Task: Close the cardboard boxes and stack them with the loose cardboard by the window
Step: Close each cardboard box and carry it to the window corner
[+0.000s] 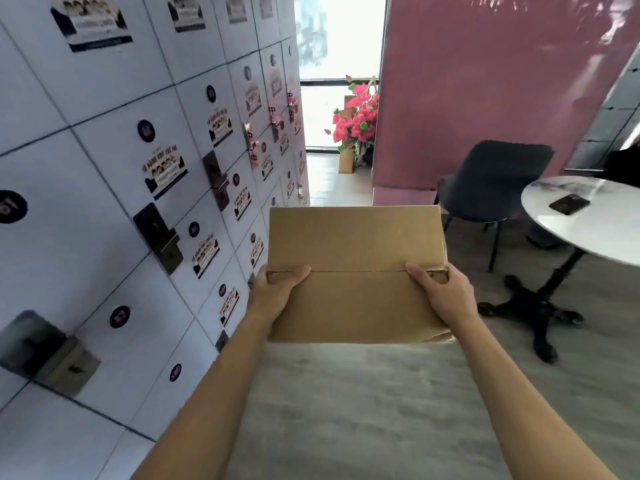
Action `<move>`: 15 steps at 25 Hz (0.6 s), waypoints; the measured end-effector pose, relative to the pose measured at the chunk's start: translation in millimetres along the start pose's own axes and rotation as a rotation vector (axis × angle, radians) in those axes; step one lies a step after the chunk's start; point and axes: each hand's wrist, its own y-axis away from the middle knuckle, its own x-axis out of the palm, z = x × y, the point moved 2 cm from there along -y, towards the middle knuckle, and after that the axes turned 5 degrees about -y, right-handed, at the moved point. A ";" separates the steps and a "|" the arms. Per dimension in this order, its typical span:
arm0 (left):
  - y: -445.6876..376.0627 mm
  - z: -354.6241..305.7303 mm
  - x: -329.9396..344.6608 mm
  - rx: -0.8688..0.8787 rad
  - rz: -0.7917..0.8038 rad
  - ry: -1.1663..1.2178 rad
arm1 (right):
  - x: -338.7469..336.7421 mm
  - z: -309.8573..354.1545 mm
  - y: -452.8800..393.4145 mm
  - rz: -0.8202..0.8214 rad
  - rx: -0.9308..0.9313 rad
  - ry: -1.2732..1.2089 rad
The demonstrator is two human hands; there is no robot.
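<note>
One closed cardboard box (356,275) is gripped at its two ends by the left hand (277,289) and the right hand (441,292), thumbs laid on the top flaps, long axis running between the hands. The window (341,64) lies straight ahead, well beyond them; one cardboard piece (346,161) is seen there.

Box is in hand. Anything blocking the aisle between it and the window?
Nothing visible. Both hands, left hand and right hand, hold the box; the floor to the window shows bare. The flowers and cardboard stand by the window, the chair right of the aisle.
</note>
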 end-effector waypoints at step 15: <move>-437.7 -92.8 90.3 -0.002 0.091 -0.068 | 120.2 32.6 -399.0 -0.086 0.084 -0.033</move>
